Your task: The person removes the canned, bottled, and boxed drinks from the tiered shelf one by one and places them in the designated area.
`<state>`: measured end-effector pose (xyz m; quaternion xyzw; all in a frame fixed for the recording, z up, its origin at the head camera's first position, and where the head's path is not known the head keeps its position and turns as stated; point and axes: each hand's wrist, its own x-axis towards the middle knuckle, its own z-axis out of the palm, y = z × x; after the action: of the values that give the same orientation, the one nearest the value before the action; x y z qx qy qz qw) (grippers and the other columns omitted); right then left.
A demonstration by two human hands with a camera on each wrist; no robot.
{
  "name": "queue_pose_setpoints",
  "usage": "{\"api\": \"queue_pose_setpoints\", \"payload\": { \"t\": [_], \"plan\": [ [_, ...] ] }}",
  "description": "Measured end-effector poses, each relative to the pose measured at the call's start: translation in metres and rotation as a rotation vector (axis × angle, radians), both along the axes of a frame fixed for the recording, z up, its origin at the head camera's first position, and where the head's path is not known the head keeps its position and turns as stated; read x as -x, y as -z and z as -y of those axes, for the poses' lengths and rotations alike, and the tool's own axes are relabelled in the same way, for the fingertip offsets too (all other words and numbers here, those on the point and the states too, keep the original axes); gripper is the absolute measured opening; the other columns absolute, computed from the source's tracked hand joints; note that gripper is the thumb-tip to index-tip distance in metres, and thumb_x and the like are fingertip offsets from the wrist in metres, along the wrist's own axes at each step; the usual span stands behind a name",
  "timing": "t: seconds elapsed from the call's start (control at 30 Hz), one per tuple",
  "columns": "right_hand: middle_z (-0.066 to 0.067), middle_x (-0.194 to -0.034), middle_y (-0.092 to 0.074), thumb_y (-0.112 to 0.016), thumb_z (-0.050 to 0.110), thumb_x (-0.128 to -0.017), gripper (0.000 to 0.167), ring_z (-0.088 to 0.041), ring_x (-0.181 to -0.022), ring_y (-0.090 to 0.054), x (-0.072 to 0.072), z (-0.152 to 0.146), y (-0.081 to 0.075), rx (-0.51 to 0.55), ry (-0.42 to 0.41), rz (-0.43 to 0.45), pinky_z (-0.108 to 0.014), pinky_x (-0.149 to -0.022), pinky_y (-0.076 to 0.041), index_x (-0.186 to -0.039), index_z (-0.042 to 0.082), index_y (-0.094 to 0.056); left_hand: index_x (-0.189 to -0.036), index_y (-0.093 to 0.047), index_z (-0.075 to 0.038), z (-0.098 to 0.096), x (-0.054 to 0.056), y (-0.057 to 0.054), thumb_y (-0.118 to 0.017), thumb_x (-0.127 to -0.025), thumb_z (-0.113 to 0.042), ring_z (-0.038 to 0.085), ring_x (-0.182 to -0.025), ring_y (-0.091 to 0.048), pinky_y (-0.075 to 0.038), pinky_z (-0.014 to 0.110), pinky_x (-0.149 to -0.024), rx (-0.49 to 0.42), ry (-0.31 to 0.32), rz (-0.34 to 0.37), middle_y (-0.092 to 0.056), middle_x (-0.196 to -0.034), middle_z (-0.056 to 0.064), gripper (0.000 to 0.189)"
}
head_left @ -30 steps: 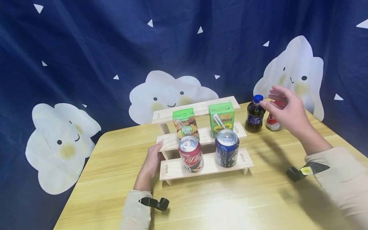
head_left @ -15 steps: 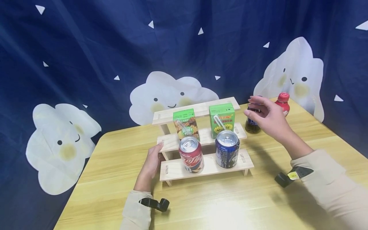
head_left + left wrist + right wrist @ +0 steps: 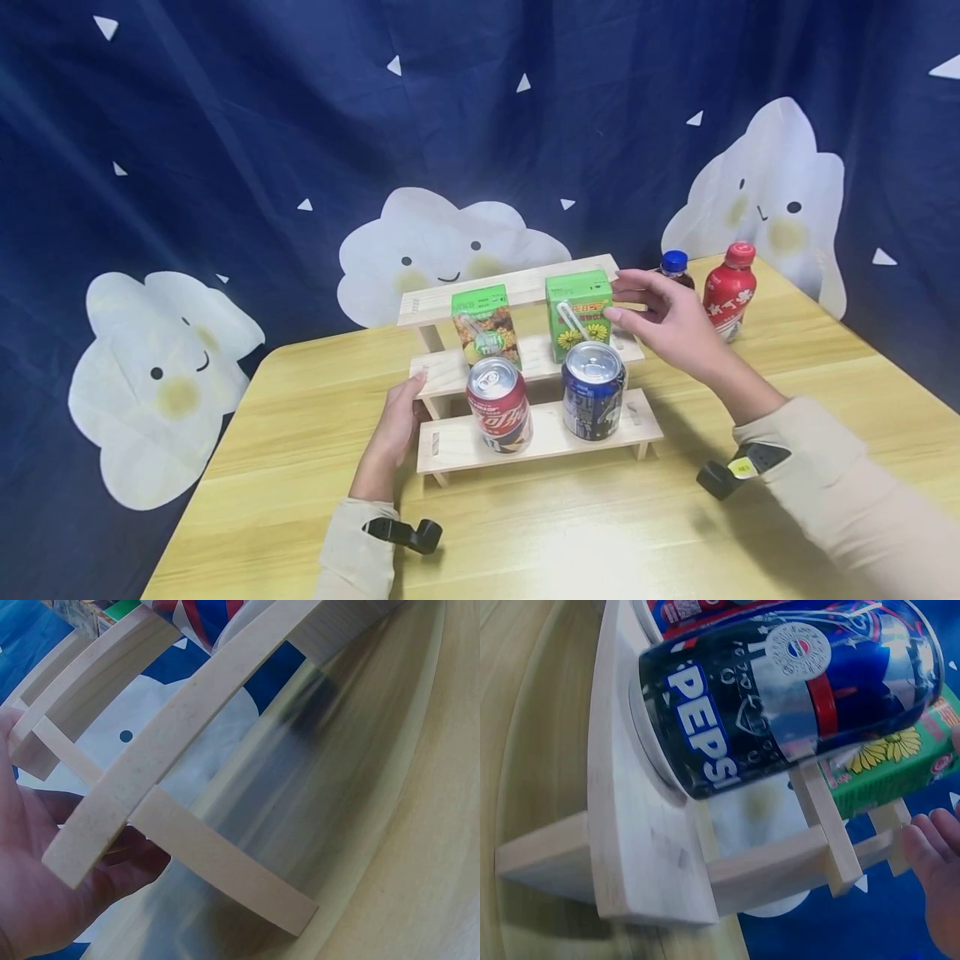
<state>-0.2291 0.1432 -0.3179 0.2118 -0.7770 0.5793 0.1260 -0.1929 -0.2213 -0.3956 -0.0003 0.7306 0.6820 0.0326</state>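
Note:
A three-tier wooden stand [image 3: 442,446] is on the table. My left hand [image 3: 392,425] grips its left end at the middle tier; in the left wrist view the fingers go behind the wood. On the bottom tier are a red cola can [image 3: 501,408] and a blue Pepsi can [image 3: 592,392]. The middle tier bears a brown-and-green drink carton [image 3: 486,325] and a green drink carton with yellow flowers [image 3: 581,289]. My right hand [image 3: 678,325], fingers loosely bent, is beside the green carton's right side; whether it touches the carton I cannot tell.
Behind my right hand stand a dark drink bottle with a blue cap [image 3: 675,262], partly hidden, and a red bottle [image 3: 729,292]. The wooden table [image 3: 300,433] ends at a dark blue curtain [image 3: 465,108] with white cloud prints.
My right hand has moved left from the bottles to the green carton's side, uncovering the red bottle. The left hand has stayed on the stand. The cans and cartons have not moved.

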Motion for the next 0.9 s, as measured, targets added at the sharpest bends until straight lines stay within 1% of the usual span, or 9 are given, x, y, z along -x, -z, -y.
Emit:
{"api": "queue_pose_setpoints", "payload": {
  "t": [0.07, 0.13, 0.27, 0.33, 0.4, 0.53, 0.7, 0.77, 0.9],
  "plan": [
    [-0.020, -0.118, -0.058, -0.069, 0.010, -0.085, 0.052, 0.002, -0.098, -0.060, 0.000, 0.002, 0.001, 0.000, -0.009, 0.019, -0.014, -0.083, -0.048, -0.131, -0.002, -0.048, -0.129, -0.048, 0.005, 0.000, 0.000, 0.000, -0.029, -0.100, -0.035, 0.037, -0.114, -0.053, -0.043, 0.046, -0.095, 0.001, -0.002, 0.005, -0.054, -0.122, 0.022, 0.053],
    [-0.020, -0.121, -0.057, -0.069, 0.013, -0.086, 0.054, -0.002, -0.101, -0.060, 0.000, 0.004, 0.002, -0.015, -0.012, 0.039, -0.013, -0.083, -0.048, -0.133, -0.001, -0.047, -0.129, -0.047, 0.005, 0.000, -0.001, 0.000, -0.029, -0.100, -0.035, 0.037, -0.115, -0.053, -0.043, 0.046, -0.095, 0.006, 0.004, 0.002, -0.054, -0.123, 0.023, 0.053],
    [-0.017, -0.124, -0.057, -0.069, 0.021, -0.086, 0.058, -0.017, -0.109, -0.060, 0.000, 0.007, 0.004, -0.075, 0.008, 0.079, -0.014, -0.081, -0.049, -0.136, 0.003, -0.045, -0.130, -0.047, 0.005, 0.000, -0.001, 0.000, -0.029, -0.100, -0.036, 0.035, -0.114, -0.054, -0.043, 0.045, -0.096, 0.007, 0.008, 0.004, -0.053, -0.124, 0.023, 0.054],
    [-0.016, -0.124, -0.058, -0.069, 0.024, -0.086, 0.059, -0.024, -0.112, -0.058, 0.000, 0.009, 0.005, -0.086, 0.016, 0.094, -0.014, -0.080, -0.049, -0.136, 0.004, -0.046, -0.130, -0.046, 0.004, 0.000, -0.002, -0.001, -0.028, -0.100, -0.036, 0.035, -0.114, -0.054, -0.043, 0.045, -0.096, 0.007, 0.008, 0.007, -0.053, -0.125, 0.024, 0.054],
    [-0.017, -0.122, -0.058, -0.069, 0.025, -0.086, 0.060, -0.029, -0.113, -0.057, 0.000, 0.011, 0.005, -0.091, 0.011, 0.097, -0.014, -0.080, -0.049, -0.136, 0.003, -0.045, -0.131, -0.046, 0.004, 0.000, -0.002, -0.001, -0.028, -0.100, -0.036, 0.034, -0.114, -0.054, -0.042, 0.046, -0.096, 0.011, 0.010, 0.006, -0.052, -0.125, 0.024, 0.054],
    [-0.018, -0.119, -0.059, -0.070, 0.024, -0.086, 0.060, -0.031, -0.113, -0.058, 0.001, 0.013, 0.006, -0.096, 0.011, 0.103, -0.017, -0.084, -0.049, -0.136, 0.002, -0.045, -0.132, -0.046, 0.004, 0.000, -0.002, -0.001, -0.028, -0.100, -0.037, 0.035, -0.116, -0.053, -0.041, 0.047, -0.097, 0.015, 0.014, 0.003, -0.052, -0.126, 0.024, 0.055],
    [-0.016, -0.117, -0.061, -0.070, 0.028, -0.085, 0.060, -0.031, -0.113, -0.058, 0.002, 0.014, 0.008, -0.116, 0.014, 0.103, -0.030, -0.088, -0.050, -0.136, 0.004, -0.047, -0.131, -0.047, 0.004, 0.001, -0.002, -0.001, -0.028, -0.100, -0.036, 0.034, -0.116, -0.053, -0.042, 0.047, -0.097, 0.011, 0.017, 0.003, -0.052, -0.126, 0.023, 0.054],
    [-0.015, -0.117, -0.061, -0.070, 0.029, -0.085, 0.059, -0.031, -0.113, -0.059, 0.003, 0.013, 0.009, -0.118, 0.010, 0.096, -0.034, -0.089, -0.049, -0.135, 0.006, -0.048, -0.131, -0.047, 0.004, 0.001, -0.002, -0.001, -0.028, -0.100, -0.036, 0.035, -0.116, -0.052, -0.041, 0.047, -0.098, 0.014, 0.017, 0.003, -0.051, -0.126, 0.023, 0.054],
    [-0.015, -0.115, -0.062, -0.070, 0.029, -0.085, 0.057, -0.031, -0.112, -0.060, 0.004, 0.012, 0.010, -0.128, 0.004, 0.082, -0.034, -0.087, -0.050, -0.133, 0.006, -0.050, -0.132, -0.046, 0.003, 0.002, -0.002, 0.000, -0.028, -0.100, -0.038, 0.037, -0.116, -0.052, -0.039, 0.049, -0.099, 0.016, 0.020, 0.006, -0.050, -0.127, 0.024, 0.054]
  ]
}}
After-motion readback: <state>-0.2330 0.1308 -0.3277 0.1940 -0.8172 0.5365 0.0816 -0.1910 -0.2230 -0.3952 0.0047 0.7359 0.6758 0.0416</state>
